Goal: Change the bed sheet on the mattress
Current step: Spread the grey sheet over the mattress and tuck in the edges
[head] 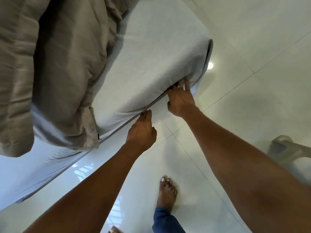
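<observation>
A mattress lies low on the floor, covered by a pale grey-white sheet (143, 64) stretched over its top and side. My right hand (180, 100) is at the near corner, its fingers tucked under the sheet's lower edge, a gold ring showing. My left hand (143, 132) is a little further left along the same side, its fingertips pinching the sheet's hem at the bottom edge. A crumpled beige sheet (55, 68) is heaped on the left part of the mattress and hangs over its side.
Glossy white floor tiles (244, 47) surround the mattress on the right and near sides. My bare right foot (167, 192) with a blue trouser leg stands on the tiles. A blurred grey object (286, 147) sits at the right edge.
</observation>
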The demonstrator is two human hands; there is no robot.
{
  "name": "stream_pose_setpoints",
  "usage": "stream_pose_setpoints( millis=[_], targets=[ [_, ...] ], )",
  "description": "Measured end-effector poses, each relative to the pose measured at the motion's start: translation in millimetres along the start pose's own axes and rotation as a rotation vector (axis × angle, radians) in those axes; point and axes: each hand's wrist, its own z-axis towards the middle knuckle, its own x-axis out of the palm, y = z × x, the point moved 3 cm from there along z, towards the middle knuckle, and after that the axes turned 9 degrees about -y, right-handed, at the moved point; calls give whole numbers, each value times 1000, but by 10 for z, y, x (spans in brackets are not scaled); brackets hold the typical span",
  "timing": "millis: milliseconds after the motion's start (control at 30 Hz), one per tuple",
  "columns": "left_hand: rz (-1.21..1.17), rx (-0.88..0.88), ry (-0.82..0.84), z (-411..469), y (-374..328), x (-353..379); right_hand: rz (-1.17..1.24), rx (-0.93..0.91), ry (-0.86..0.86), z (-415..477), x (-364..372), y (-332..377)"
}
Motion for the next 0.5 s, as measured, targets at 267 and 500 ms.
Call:
stream_pose_setpoints(
  millis=[267,500],
  targets=[
    [-73,-4,-2,-46,-227,-151,17,43,-99,-85,-426,-505],
    [-154,24,-38,414,-703,-257,130,273,161,360,-536,-1195]
  ],
)
